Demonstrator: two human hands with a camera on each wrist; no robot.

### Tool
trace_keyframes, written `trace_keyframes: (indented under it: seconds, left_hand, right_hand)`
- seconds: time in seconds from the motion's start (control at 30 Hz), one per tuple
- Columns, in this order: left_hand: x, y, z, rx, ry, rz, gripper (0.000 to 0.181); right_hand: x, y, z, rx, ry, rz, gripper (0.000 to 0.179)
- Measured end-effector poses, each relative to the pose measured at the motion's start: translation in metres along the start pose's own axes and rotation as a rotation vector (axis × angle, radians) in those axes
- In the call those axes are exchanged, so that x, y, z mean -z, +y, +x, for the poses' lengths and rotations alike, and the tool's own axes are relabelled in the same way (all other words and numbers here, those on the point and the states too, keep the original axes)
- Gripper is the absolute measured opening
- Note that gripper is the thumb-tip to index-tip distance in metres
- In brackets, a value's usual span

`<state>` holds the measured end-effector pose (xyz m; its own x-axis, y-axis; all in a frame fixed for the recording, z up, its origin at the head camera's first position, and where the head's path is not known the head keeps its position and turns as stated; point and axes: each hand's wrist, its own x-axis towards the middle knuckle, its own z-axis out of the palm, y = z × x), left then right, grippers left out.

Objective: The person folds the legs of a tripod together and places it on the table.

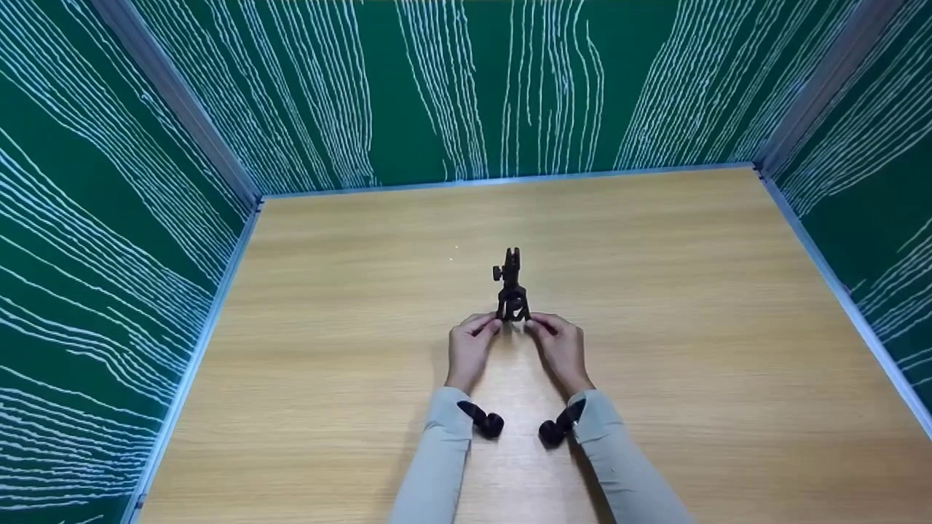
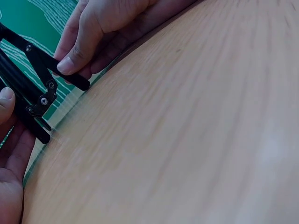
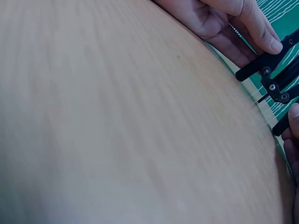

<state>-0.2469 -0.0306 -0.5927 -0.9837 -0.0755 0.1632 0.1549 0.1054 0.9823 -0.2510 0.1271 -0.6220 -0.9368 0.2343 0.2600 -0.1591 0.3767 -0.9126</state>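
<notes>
A small black tripod (image 1: 512, 280) is near the middle of the table, its forked top pointing away from me and a knob on its left side. My left hand (image 1: 472, 351) pinches the left leg low down between thumb and fingers. On the other side, my right hand (image 1: 564, 353) pinches the right leg the same way. Seen in the left wrist view, the tripod leg (image 2: 70, 78) in the right hand ends close to the tabletop. Riveted braces join the legs to a centre post, also visible beside the tripod leg (image 3: 254, 66) in the right wrist view.
The wooden table (image 1: 328, 291) is bounded by green walls (image 1: 619, 44) with white wavy lines at the back and both sides. Metal edging (image 1: 510, 180) runs along the table's back. Black wrist mounts (image 1: 489, 424) stick out inward from both sleeves. Tiny pale specks lie beyond the tripod.
</notes>
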Motion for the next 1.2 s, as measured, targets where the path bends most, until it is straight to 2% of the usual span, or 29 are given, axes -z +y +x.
trace_keyframes:
  seconds: [0.17,0.23,0.47,0.73,0.83,1.07,1.2]
  left_hand:
    - [-0.004,-0.023,0.007,0.025,0.01,0.006,0.021]
    - [-0.005,-0.027,0.008,0.03,0.011,-0.001,0.021]
    - [-0.004,-0.028,0.008,0.04,-0.005,-0.038,0.023]
    - [-0.004,-0.03,0.008,-0.011,-0.014,-0.017,0.022]
    - [-0.004,-0.026,0.006,0.003,-0.021,-0.023,0.021]
    - [0.001,0.003,-0.001,0.011,-0.037,-0.051,0.02]
    - [0.001,0.005,-0.002,0.059,-0.04,-0.105,0.021]
  right_hand:
    - [0.0,0.0,0.001,0.014,-0.004,-0.029,0.015]
    - [0.0,0.0,0.001,0.018,-0.007,-0.032,0.015]
    - [0.0,0.001,0.002,0.0,-0.029,-0.026,0.015]
    - [0.001,0.0,0.001,0.017,-0.037,-0.033,0.016]
    - [0.001,0.0,0.001,0.016,-0.038,-0.024,0.016]
    - [0.001,0.001,0.0,0.022,-0.051,0.015,0.016]
    - [0.001,0.0,0.0,0.017,-0.062,0.021,0.016]
